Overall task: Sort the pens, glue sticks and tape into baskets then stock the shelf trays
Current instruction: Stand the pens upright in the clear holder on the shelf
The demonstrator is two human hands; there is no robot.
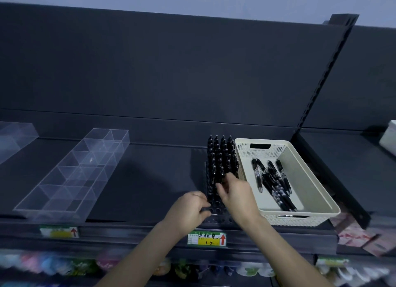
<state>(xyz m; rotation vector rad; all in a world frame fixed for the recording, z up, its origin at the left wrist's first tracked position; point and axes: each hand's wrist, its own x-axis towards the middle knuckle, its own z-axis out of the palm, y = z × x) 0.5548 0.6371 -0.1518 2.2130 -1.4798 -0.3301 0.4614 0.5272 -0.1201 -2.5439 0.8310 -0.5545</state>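
Note:
A black pen holder tray (218, 217) with round holes stands on the dark shelf (150, 179); its rear rows are filled with upright black pens (221, 156), its front holes are bare. My left hand (188, 209) grips the tray's front left corner. My right hand (235, 192) pinches a black pen over the tray's middle rows. Right beside the tray sits a cream perforated basket (317, 192) with several black pens (272, 181) lying loose inside.
A clear divided tray (70, 175) lies on the shelf at left, another clear one (12, 136) at the far left. A green and yellow price label (206, 238) is on the shelf edge. Colourful goods hang below. A white box (389, 136) sits far right.

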